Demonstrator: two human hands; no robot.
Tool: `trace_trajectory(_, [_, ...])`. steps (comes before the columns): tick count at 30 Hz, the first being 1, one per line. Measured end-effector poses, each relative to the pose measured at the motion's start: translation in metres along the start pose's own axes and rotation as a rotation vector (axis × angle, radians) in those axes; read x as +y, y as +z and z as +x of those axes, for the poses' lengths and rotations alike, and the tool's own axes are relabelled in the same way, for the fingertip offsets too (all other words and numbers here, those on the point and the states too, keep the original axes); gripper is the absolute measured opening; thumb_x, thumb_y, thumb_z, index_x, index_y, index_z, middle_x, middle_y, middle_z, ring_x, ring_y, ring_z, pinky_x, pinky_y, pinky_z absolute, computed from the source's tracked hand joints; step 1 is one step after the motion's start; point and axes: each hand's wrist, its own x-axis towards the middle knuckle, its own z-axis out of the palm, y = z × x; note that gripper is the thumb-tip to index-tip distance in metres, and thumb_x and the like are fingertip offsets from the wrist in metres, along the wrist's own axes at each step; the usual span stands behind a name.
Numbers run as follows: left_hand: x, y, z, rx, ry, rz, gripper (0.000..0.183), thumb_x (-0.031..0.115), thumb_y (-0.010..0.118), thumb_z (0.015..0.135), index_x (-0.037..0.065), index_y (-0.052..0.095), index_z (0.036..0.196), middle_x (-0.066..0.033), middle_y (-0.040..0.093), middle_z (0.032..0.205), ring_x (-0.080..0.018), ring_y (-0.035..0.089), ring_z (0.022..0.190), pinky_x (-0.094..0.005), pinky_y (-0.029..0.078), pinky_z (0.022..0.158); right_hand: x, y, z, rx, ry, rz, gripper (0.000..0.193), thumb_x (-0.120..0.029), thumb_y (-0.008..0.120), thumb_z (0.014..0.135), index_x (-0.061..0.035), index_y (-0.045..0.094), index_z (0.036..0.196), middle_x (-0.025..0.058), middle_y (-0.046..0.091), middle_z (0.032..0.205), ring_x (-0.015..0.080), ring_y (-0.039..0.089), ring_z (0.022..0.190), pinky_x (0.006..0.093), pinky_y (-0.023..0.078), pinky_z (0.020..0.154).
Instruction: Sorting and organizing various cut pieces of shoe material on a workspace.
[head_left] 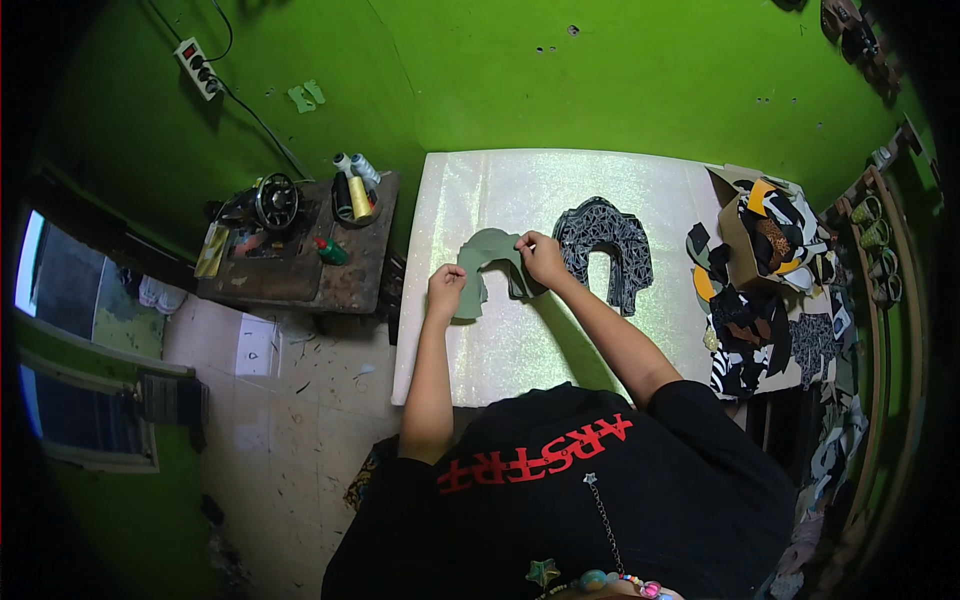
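Centrally, left hand [447, 291] and right hand [541, 262], grips clamped on one green arch [483, 246]; right of centre, one patterned arch [631, 252]; shimmering desk [660, 185]; green wall [600, 95], top.

The black T-shirt [480, 540] carries red lettering [538, 460] (worn with colourful beads [594, 579]).

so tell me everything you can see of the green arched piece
The green arched piece is matte, flat and horseshoe-shaped, perhaps fabric or foam. It is open at the near end. Over the pale table, the left hand pinches its left leg, the right hand its upper right side. Any layers beneath are hard to tell.
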Motion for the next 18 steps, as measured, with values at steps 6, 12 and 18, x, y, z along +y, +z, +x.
trace_trajectory(6, [-0.009,0.007,0.021,-0.002,-0.089,-0.030,0.032,0.000,0.061,0.074,0.008,0.058,0.104,-0.0097,0.059,0.101,-0.0203,0.057,0.089,-0.0297,0.044,0.081,0.013,0.015,0.007,0.054,0.038,-0.071,0.019,-0.001,0.055,0.075,0.0002,0.062,0.091,0.0170,0.063,0.083,0.0298,0.062,0.078,0.0338,0.048,0.073])
trace_trajectory(12, [-0.014,0.009,0.025,0.075,0.154,0.426,0.047,-0.002,0.067,0.065,0.010,0.056,0.109,-0.0121,0.052,0.100,-0.0231,0.052,0.095,-0.0316,0.044,0.080,0.006,0.025,-0.004,0.042,-0.026,-0.127,0.030,0.002,0.059,0.068,0.0016,0.059,0.098,0.0184,0.052,0.093,0.0326,0.054,0.087,0.0355,0.043,0.081])
trace_trajectory(18, [0.013,0.024,0.010,0.168,0.043,0.579,0.050,0.001,0.069,0.062,0.012,0.054,0.108,-0.0113,0.043,0.105,-0.0277,0.047,0.097,-0.0328,0.041,0.086,-0.008,0.023,-0.015,0.029,-0.009,-0.347,0.043,-0.005,0.064,0.068,-0.0068,0.055,0.109,0.0195,0.044,0.106,0.0347,0.043,0.098,0.0398,0.039,0.084])
